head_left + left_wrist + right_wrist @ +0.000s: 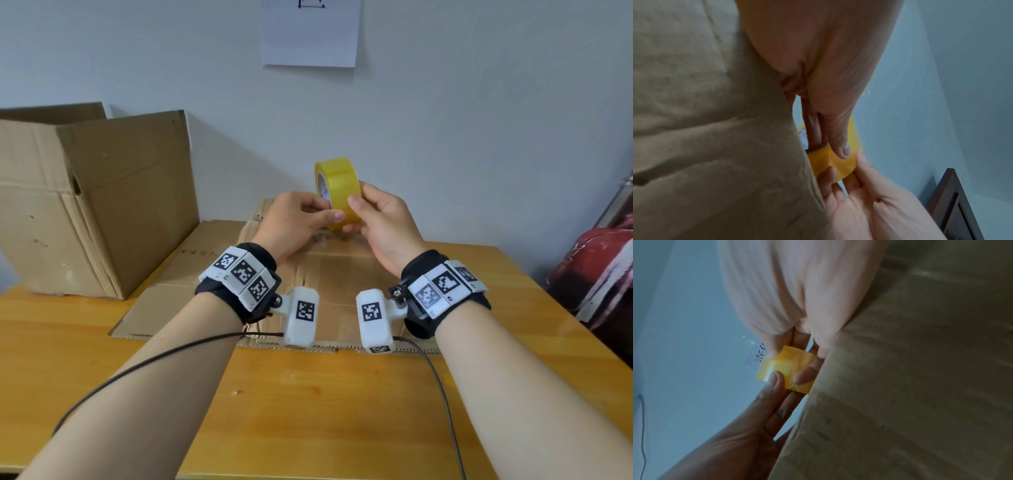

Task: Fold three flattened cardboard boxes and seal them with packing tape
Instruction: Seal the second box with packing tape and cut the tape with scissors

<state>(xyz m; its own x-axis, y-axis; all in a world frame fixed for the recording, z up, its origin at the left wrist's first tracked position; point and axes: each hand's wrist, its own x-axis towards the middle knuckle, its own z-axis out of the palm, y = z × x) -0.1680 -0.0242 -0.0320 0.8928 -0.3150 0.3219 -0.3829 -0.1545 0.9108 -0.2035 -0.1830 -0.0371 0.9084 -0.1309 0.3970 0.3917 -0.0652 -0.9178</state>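
Two hands hold a yellow roll of packing tape (337,192) upright in the air above flattened cardboard (325,274) lying on the tabletop (308,411).

The step looks like finding the tape's loose end before sealing; next, an edge must be lifted and pulled free. The left hand (294,219) pinches the roll's near side, thumb on its face. The right hand (380,219) curls round the other side, thumb on the outer band. One assembled box (99,205) stands left.

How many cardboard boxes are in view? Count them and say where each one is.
2. An erected box stands at the table's left rear by the wall; a flattened box lies on the table beneath the hands. More flattened ones may be stacked unseen under it.
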